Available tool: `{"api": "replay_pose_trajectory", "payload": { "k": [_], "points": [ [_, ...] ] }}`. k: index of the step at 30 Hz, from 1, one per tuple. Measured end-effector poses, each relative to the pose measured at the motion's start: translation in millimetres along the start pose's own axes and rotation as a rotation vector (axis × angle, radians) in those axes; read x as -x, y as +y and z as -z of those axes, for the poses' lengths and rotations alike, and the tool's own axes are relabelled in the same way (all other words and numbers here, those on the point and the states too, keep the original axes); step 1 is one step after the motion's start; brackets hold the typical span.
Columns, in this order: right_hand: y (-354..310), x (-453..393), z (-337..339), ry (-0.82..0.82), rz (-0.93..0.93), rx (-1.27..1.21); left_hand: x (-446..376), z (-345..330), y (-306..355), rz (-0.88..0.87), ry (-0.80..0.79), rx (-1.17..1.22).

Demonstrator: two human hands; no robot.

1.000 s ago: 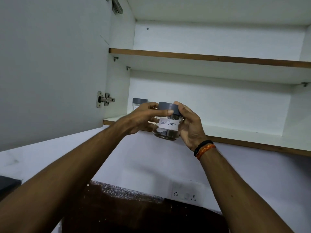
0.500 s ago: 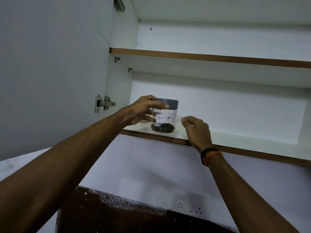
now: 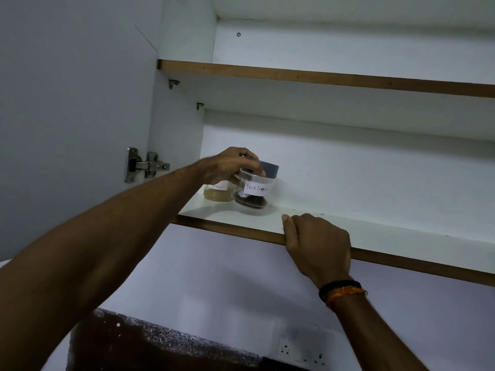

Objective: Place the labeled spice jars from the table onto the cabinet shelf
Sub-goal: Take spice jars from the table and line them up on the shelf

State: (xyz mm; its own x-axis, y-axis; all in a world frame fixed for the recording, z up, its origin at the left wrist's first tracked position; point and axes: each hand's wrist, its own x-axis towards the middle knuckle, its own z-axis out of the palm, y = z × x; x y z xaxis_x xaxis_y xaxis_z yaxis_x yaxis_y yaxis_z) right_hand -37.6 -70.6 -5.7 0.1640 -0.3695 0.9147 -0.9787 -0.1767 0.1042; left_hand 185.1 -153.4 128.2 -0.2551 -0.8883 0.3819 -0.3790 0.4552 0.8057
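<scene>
From the head view, the small clear jar with a grey lid and a white "Black Pepper" label (image 3: 254, 188) is on the lower white cabinet shelf with a brown front edge (image 3: 401, 234), just beside a clear jar of yellow-brown spice (image 3: 218, 192), which sits further left. It looks tipped a little, so it may not be flat down yet. The jar looks light, hard and smooth, so it could slip; hold it round the lid or the sides. Your left hand (image 3: 230, 166) has its fingers (image 3: 255, 170) curled over the lid, gripping it. Your right hand (image 3: 318, 242) rests on the shelf edge, fingers bent, holding no jar.
</scene>
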Motion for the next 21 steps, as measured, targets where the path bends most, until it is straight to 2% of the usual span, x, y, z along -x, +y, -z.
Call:
{"api": "replay_pose_trajectory", "payload": {
  "k": [15, 21],
  "points": [
    [-1, 0, -13, 0.111, -0.035, -0.007, -66, -4, -47, 0.017, -0.001, -0.045],
    [0, 1, -14, 0.109, -0.029, -0.016, -71, 2, -39, -0.1, 0.022, -0.246]
  ]
}}
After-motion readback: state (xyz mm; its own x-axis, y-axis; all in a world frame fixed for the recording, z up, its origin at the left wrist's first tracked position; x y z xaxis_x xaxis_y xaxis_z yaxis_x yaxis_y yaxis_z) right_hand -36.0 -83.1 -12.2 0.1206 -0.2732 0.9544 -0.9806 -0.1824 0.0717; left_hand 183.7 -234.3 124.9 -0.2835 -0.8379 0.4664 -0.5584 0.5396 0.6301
